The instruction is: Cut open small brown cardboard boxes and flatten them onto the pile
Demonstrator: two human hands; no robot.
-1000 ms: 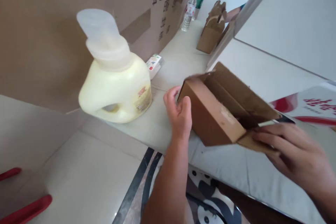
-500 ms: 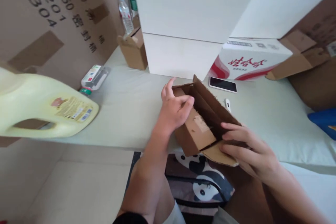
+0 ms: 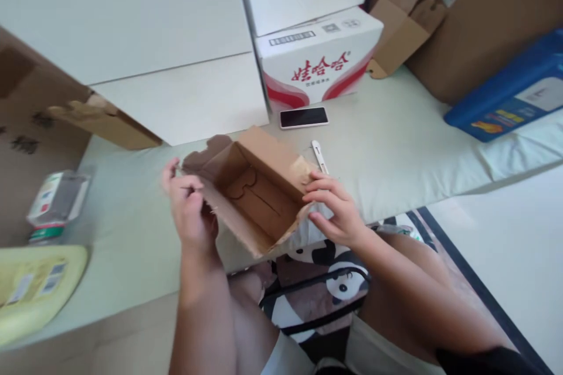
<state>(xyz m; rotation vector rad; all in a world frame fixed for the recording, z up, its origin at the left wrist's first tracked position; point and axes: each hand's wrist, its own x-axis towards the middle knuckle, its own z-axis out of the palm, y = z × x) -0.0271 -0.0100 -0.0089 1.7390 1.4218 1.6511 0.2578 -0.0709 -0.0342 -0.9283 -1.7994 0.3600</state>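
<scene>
Left hand (image 3: 191,208) curled, pinching cardboard box (image 3: 261,208) at left edge; right hand (image 3: 332,208) pinching right end.

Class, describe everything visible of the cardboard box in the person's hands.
The brown cardboard box has its opening towards the camera. Curved and straight lines mark its inside. A notched flap sticks out at the far left; a paler patch lies by the right hand. The left hand holds its left side, the right hand its right end, over the pale green cloth.

brn cardbd box (image 3: 259,202), open, tilted
</scene>
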